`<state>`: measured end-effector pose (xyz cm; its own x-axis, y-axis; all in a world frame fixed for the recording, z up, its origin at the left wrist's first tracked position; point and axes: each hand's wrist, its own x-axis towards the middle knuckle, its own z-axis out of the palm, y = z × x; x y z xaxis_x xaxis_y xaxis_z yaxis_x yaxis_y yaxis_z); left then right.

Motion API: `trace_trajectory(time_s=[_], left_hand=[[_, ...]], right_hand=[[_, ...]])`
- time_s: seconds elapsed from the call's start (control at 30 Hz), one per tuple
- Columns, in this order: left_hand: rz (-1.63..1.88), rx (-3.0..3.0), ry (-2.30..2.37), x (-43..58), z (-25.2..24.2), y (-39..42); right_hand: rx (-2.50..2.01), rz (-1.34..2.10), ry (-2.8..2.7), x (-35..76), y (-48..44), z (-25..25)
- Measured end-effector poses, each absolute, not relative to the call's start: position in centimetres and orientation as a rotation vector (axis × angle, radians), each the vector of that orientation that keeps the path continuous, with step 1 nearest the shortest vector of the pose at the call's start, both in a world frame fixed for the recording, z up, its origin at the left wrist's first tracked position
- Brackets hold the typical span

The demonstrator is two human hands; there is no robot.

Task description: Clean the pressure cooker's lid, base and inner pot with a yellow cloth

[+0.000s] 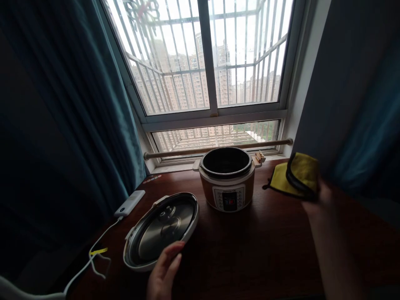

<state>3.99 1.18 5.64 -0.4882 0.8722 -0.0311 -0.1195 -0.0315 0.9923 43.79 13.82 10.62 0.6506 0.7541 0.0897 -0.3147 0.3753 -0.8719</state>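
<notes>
My left hand (165, 270) grips the near rim of a pressure-cooker lid (162, 229), which is tilted with its shiny underside facing up over the dark wooden table (256, 246). My right hand (315, 196) is closed on a yellow cloth with dark edging (295, 175), lifted at the table's right. The open electric pressure cooker (227, 179) stands between them near the window, its dark inner pot visible and its control panel facing me.
A white power bank (129, 203) lies at the table's left with a white cable (93, 254) trailing off the near edge. Teal curtains (93, 104) hang on both sides. A barred window (212, 62) and a rod (218, 148) lie behind the cooker.
</notes>
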Motion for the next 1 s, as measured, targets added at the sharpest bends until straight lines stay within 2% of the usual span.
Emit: trace_trajectory(time_s=[0.07, 0.13, 0.27, 0.37, 0.5, 1.0], left_hand=[[1.586, 1.063, 1.444, 4.7, 9.8, 4.1], [1.434, 1.352, 1.415, 5.1, 13.2, 8.4], [1.149, 1.623, 1.508, 5.9, 16.6, 18.6], [1.024, 1.599, 1.581, 6.8, 16.6, 24.7], [0.915, 1.559, 1.646, 7.4, 15.8, 28.6], [0.997, 1.602, 1.535, 7.1, 15.6, 31.4]], right_hand=[[-1.103, 0.479, -0.798, 42.3, 16.6, 15.3], [-1.565, 0.149, -1.133, 40.1, 19.8, 18.6], [-1.811, 0.174, -1.404, 35.3, 25.8, 20.0], [-2.015, 0.226, -1.522, 33.3, 28.7, 18.7], [-2.186, 0.218, -1.615, 33.4, 30.7, 17.3], [-2.102, 0.235, -1.698, 36.8, 31.8, 17.7]])
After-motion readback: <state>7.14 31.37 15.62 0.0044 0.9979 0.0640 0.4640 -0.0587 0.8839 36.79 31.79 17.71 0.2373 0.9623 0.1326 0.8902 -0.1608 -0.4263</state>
